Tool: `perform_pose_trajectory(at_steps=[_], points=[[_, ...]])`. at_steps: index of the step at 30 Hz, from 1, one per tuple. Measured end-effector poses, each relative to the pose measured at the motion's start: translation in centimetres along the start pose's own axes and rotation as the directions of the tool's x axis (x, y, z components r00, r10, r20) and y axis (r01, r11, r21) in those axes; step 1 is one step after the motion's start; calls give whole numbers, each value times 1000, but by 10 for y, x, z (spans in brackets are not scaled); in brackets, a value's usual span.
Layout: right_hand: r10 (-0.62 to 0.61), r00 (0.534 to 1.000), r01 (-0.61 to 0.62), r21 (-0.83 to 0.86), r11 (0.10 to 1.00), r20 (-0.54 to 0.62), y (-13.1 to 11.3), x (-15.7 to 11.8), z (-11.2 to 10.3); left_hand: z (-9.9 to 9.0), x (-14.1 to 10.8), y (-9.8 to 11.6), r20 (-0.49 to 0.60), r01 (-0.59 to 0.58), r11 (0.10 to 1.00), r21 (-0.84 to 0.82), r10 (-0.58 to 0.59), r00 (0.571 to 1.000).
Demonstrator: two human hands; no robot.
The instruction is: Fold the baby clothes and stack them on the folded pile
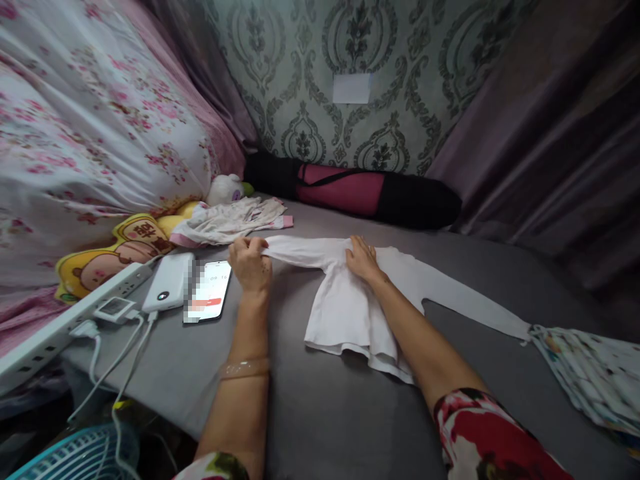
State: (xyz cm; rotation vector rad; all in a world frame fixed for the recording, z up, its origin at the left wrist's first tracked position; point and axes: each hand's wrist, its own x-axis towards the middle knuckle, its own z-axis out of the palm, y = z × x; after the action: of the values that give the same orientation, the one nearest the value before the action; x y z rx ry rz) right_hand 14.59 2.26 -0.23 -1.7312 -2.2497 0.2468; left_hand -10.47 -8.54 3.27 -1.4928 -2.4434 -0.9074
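A small white long-sleeved shirt lies spread on the grey bed sheet, its hem toward me and somewhat rumpled. My left hand is closed on the cuff of the left-hand sleeve, which is drawn out sideways and slightly raised. My right hand rests on the upper chest of the shirt near the shoulder, palm down with the fingers stretched forward. The other sleeve reaches out to the right, its cuff touching a folded patterned cloth.
Left of my left hand lie a lit phone, a white power bank and a power strip with cables. Behind are a crumpled baby garment, plush toys and a long black-and-pink bag. A blue fan stands lower left.
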Motion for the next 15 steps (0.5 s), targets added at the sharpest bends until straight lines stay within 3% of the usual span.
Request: perform_pose_trajectory(at_steps=[2, 6, 11, 15], points=[[5, 1000, -5, -18, 1000, 29, -6, 1, 7, 3, 1, -2, -43, 69, 997, 18, -68, 997], [33, 991, -25, -61, 998, 127, -7, 1, 17, 18, -2, -14, 139, 143, 988, 57, -150, 979], [31, 993, -25, -59, 998, 116, -10, 10, 13, 28, 2, -18, 61, 265, 962, 65, -269, 961], [-47, 996, 49, -24, 999, 72, -19, 20, 14, 34, 3, -16, 82, 292, 949, 122, -303, 950]])
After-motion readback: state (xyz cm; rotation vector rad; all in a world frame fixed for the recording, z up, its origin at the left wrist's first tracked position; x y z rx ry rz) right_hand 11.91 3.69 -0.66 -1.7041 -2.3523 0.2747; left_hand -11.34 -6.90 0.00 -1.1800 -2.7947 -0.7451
